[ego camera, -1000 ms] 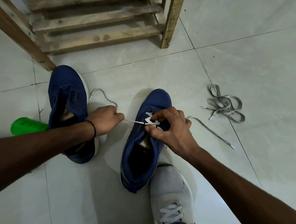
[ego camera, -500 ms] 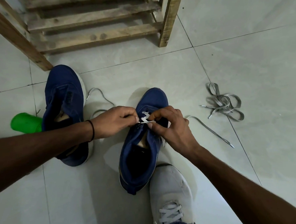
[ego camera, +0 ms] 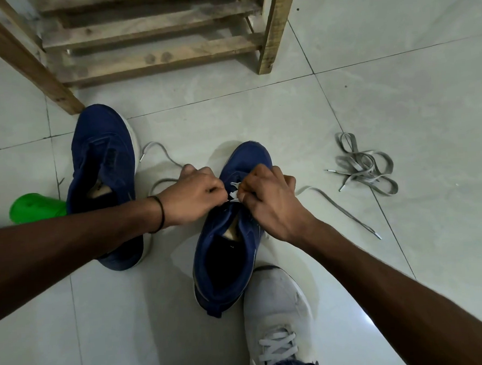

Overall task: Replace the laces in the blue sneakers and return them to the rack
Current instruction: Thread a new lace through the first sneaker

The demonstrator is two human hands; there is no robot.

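Note:
Two blue sneakers stand on the tiled floor. The right sneaker [ego camera: 226, 247] is in the middle, toe pointing away, with a white lace [ego camera: 234, 192] threaded through its front eyelets. My left hand [ego camera: 191, 194] pinches the lace at the shoe's left side. My right hand [ego camera: 268, 200] pinches the lace on the right side, fingers curled over the eyelets. The loose ends of this lace trail on the floor to both sides [ego camera: 344, 209]. The left sneaker [ego camera: 105, 172] stands unlaced, partly under my left forearm. The wooden rack [ego camera: 154, 39] stands at the back.
A heap of grey laces [ego camera: 364, 167] lies on the floor to the right. A green plastic object [ego camera: 31, 207] sits left of the left sneaker. My foot in a white laced shoe [ego camera: 277, 317] rests against the heel of the right sneaker.
My left hand has moved right, from a stretched-out lace end to close against the eyelets. My right hand stays on the shoe's lacing.

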